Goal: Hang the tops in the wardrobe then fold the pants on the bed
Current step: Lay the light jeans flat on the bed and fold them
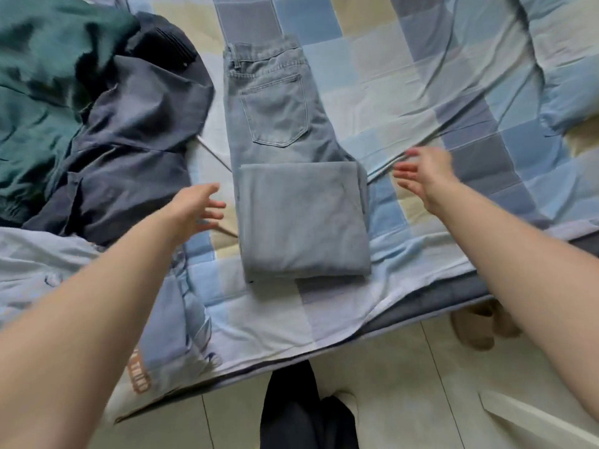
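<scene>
Light blue jeans lie lengthwise on the bed, waistband far from me, back pocket up. Their legs are folded back over themselves into a flat rectangle nearest me. My left hand hovers just left of that folded part, fingers spread and holding nothing. Right of the fold, my right hand also hangs apart from the denim, with blurred, loosely spread fingers. A heap of dark grey-blue garments and a dark green one lies at the left.
The bed wears a blue, beige and grey checked cover. A pale blue printed garment drapes over the near left edge. Pale floor tiles lie below the bed edge, with my dark trouser leg and a brown slipper.
</scene>
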`<state>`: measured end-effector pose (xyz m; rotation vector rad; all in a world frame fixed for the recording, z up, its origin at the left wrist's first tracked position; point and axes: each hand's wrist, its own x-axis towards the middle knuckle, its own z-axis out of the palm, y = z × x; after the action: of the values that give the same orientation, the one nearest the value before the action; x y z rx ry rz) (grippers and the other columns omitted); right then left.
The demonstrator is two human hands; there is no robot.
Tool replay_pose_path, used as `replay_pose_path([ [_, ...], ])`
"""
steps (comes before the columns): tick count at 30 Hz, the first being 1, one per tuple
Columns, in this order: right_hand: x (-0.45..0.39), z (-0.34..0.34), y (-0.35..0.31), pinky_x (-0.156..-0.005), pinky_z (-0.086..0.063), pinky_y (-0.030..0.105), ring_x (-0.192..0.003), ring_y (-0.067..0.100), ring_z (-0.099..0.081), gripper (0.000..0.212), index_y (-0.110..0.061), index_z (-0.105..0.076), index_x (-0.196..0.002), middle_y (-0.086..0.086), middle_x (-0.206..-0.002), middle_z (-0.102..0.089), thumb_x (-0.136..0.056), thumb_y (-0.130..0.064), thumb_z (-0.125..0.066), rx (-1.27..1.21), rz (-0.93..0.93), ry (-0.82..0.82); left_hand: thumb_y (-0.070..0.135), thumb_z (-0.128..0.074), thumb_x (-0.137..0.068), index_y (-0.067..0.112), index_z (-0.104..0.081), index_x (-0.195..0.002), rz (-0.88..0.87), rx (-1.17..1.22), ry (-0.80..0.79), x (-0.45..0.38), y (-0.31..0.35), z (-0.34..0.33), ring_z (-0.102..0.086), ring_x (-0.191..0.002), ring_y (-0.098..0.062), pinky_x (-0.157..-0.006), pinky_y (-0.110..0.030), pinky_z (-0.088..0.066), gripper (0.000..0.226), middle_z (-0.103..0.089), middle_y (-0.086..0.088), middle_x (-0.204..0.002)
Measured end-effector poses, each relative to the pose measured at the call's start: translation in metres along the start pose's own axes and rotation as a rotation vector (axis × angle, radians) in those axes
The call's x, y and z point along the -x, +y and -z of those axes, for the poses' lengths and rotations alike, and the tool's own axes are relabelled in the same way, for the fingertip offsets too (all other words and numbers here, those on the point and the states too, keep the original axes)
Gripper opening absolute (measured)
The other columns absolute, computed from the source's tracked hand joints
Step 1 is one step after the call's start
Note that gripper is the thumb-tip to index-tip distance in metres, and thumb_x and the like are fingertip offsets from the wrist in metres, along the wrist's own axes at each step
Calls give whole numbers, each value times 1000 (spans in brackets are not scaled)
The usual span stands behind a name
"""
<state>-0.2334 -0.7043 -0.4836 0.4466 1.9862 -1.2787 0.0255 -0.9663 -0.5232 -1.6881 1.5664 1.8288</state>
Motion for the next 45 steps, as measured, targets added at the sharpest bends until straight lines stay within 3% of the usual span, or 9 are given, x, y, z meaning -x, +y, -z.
replay_pose_path([
  [5,-5,-23,111,-76,-42,32,-86,21,-48,43,-5,-52,-125,6,-95,-50,-98,-37,-47,549,-223,-240,27,-61,-94,12,-60,-112,98,-215,-128,-3,-87,-47,-60,-81,-18,-67,-23,-49,23,-62,-5,-100],
  [10,-13,-29,145,-64,-41,29,-66,14,-44,17,-18,-53,-99,-1,-75,-44,-92,-33,-59,490,-206,-156,16,-68,-89,12,-63,-116,-9,-146,-154,-3,-118,-58,-68,-92,-16,-78,-29,-57,28,-70,-6,-112],
  [13,-21,-27,149,-69,-47,32,-75,16,-51,28,-17,-48,-107,0,-87,-50,-90,-34,-63,542,-177,-135,12,-69,-88,10,-65,-115,-105,-143,-68,-8,-114,-60,-63,-105,-24,-92,-39,-53,27,-64,-8,-119],
  [16,-32,-26,145,-87,-49,39,-93,20,-55,39,-17,-47,-119,2,-101,-54,-88,-28,-67,486,-133,-156,8,-73,-84,24,-66,-100,-132,-8,-40,-9,-107,-65,-68,-94,-11,-70,-15,-54,24,-70,9,-101],
  [24,-52,-38,134,-74,-49,29,-93,22,-59,26,-12,-52,-111,7,-103,-61,-88,-17,-65,579,104,-262,14,-71,-87,18,-55,-125,-64,52,-86,-19,-111,-70,-65,-103,-9,-76,-20,-52,41,-67,6,-113],
  [28,-63,-43,134,-100,-46,41,-113,25,-56,58,-7,-41,-133,10,-125,-55,-84,-18,-70,479,74,-193,13,-75,-83,18,-50,-122,-66,54,-24,-16,-118,-74,-64,-102,-9,-83,-30,-54,47,-65,5,-114],
  [36,-98,-67,106,-103,-43,46,-119,28,-49,64,-14,-37,-135,7,-138,-43,-83,-39,-65,490,-31,-19,11,-71,-87,14,-62,-118,-140,-75,22,-15,-117,-80,-66,-97,-12,-74,-22,-53,32,-69,7,-104],
  [40,-107,-72,84,-94,-46,36,-110,27,-55,36,-9,-53,-121,9,-124,-56,-92,-31,-55,658,83,-64,11,-69,-89,15,-61,-120,-209,-128,-2,-12,-112,-76,-64,-100,-7,-93,-29,-50,33,-68,5,-111],
  [45,-110,-64,76,-61,-36,2,-71,-12,-52,9,-18,-52,-105,-14,-86,-56,-96,-20,-52,506,507,-199,12,-72,-87,32,-66,-98,-336,-2,83,0,-121,-70,-67,-87,5,-71,-10,-50,23,-73,19,-94],
])
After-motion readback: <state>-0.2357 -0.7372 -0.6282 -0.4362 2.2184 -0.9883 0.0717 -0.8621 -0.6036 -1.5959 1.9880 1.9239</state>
